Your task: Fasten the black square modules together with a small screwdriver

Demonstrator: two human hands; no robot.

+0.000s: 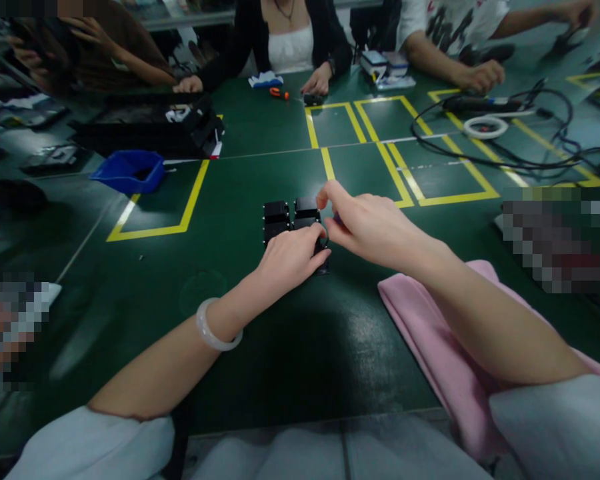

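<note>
Several small black box-shaped parts (277, 217) stand together on the green table (240, 280), just ahead of me. My left hand (290, 257), with a white bangle on its wrist, lies over the nearest part with its fingers curled round it. My right hand (365, 223) reaches in from the right; its thumb and forefinger are pinched together at the top of the right-hand part (306, 207). What the pinch holds is too small to make out. My right forearm rests on a pink cloth (430, 340).
Yellow tape outlines (405, 170) mark the table. A blue bin (129, 171) and a black tray (150, 127) stand at the left. Black cables (525, 157) and a white tape roll (486, 127) lie at the right. Other people sit along the far edge, with an orange tool (279, 93) near them.
</note>
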